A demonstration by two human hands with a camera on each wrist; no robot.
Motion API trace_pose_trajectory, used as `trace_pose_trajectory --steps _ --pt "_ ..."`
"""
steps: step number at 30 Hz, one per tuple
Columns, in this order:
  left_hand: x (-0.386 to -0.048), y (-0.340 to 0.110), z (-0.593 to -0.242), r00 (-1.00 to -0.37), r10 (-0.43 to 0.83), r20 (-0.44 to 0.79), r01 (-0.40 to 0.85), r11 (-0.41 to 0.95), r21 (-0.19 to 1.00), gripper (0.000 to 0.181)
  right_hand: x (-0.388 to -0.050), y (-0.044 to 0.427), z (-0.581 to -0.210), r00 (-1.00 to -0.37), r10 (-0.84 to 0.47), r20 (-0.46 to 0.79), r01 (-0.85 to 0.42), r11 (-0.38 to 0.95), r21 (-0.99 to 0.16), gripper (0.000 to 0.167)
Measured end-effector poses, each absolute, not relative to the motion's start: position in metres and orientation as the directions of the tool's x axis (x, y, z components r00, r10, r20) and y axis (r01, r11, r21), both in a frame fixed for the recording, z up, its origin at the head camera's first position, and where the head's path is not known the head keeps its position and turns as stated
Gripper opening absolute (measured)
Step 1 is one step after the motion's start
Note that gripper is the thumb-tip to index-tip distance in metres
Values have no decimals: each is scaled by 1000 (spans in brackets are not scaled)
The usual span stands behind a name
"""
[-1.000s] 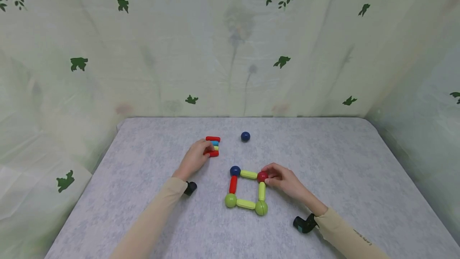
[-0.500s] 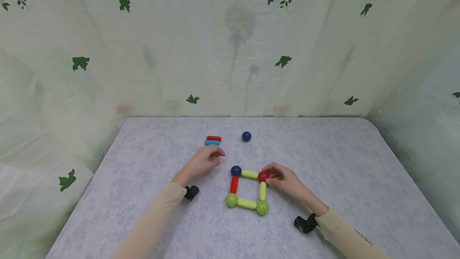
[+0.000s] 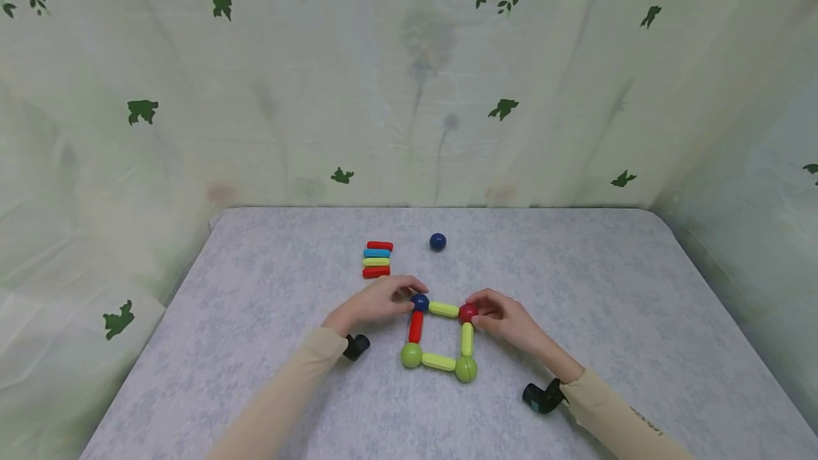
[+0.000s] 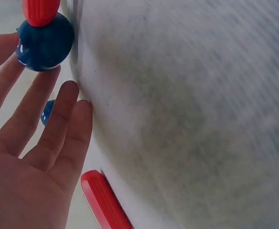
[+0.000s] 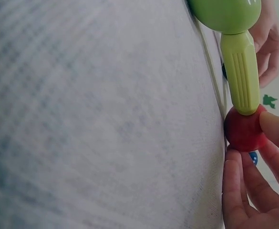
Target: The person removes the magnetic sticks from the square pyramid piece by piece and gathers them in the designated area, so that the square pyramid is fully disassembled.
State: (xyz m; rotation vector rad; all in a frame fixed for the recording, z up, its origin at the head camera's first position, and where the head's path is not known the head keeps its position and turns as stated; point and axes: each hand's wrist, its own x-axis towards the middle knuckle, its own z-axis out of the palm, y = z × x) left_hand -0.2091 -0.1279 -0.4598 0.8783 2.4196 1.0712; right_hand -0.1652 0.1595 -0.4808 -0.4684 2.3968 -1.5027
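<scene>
A square of magnetic rods and balls lies flat on the table. At its far left corner is a blue ball (image 3: 420, 302), which my left hand (image 3: 375, 301) pinches between thumb and fingertips. My right hand (image 3: 508, 319) holds the red ball (image 5: 246, 129) at the far right corner between thumb and fingers. Green balls (image 3: 412, 355) form the two near corners. A red rod (image 3: 415, 328) makes the left side; yellow-green rods (image 3: 444, 309) make the other sides.
Beyond my left hand, loose rods lie in a stack of rows: red (image 3: 380, 245), blue (image 3: 377, 253), yellow-green (image 3: 376, 262) and red (image 3: 376, 272). A loose dark blue ball (image 3: 437, 242) sits farther back. A printed cloth (image 3: 383, 91) hangs behind the table.
My left hand has left the loose rods, moving right and nearer to the blue corner ball, which it now pinches. My right hand stays on the red ball.
</scene>
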Motion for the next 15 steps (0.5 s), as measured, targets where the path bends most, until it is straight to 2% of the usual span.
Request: trace_pose_trajectory --steps 9,15 --pt "-212 -115 -462 -727 678 -109 413 558 720 26 -166 160 -483 -913 -404 -53 -133 417 -899 26" --pt "-212 -112 -464 -720 689 -84 419 529 738 23 -167 161 -485 -912 -410 -35 -150 409 -900 27"
